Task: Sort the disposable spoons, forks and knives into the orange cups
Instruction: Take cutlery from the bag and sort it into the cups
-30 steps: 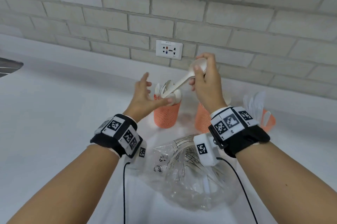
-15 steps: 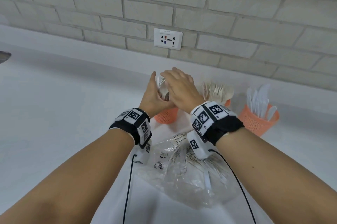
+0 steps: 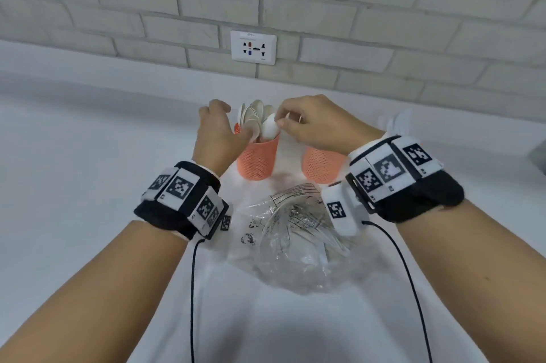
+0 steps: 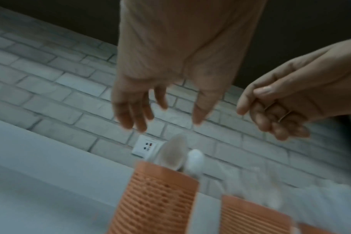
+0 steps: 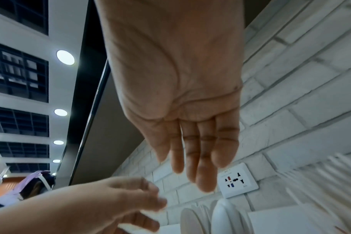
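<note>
The left orange mesh cup [image 3: 257, 160] [image 4: 156, 197] holds several spoons, bowls up. A white spoon [image 3: 269, 126] [image 4: 194, 159] [image 5: 223, 216] stands at its near right side. My left hand [image 3: 220, 123] [image 4: 162, 114] hovers at the cup's left rim with relaxed fingers and holds nothing. My right hand [image 3: 285, 122] [image 5: 194, 166] is just right of the spoon bowl and above the second orange cup [image 3: 320, 166] [image 4: 250, 216]; its fingers are loose and empty. My right wrist hides that cup's contents.
A crumpled clear plastic bag [image 3: 295, 244] with a few white pieces inside lies on the white counter [image 3: 88, 156] in front of the cups. White cutlery tips [image 3: 397, 123] show past my right wrist. A wall socket [image 3: 253, 47] sits on the brick wall behind.
My right hand carried the white spoon down into the left cup and let go of it. Both hands have drawn apart from over the cup.
</note>
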